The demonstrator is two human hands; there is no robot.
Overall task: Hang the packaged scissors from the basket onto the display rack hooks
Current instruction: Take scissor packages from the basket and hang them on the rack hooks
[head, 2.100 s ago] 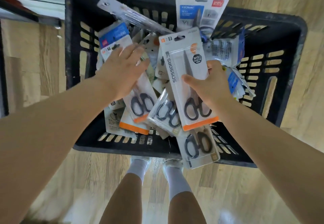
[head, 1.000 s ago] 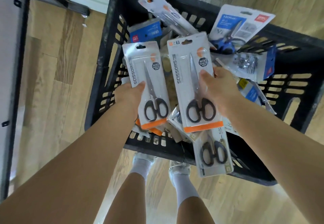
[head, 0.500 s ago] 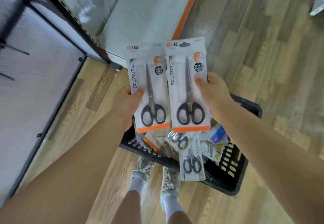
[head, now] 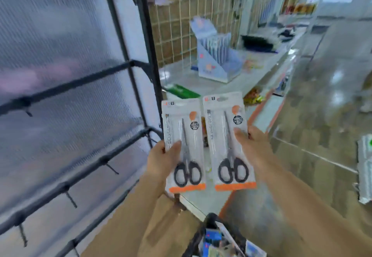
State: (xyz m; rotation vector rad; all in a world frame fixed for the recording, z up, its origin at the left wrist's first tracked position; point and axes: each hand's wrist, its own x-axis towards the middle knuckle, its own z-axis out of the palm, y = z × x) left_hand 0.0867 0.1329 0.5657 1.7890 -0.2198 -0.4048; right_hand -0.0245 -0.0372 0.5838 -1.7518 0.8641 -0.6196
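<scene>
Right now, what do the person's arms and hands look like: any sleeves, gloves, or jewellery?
Both forearms are bare up to the frame edge, with no sleeves in view. The left hand and the right hand wear no gloves, and no rings, watch or wristband show on the parts in view. The picture is motion-blurred, so small details like nails cannot be made out.

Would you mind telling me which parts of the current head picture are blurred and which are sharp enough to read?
Head view: the rack at left is smeared by motion blur, and the far shelves are soft; the two scissors packs are clearest, though their print stays illegible; glare streaks the floor; wide-angle bending curves the rack bars.
</scene>
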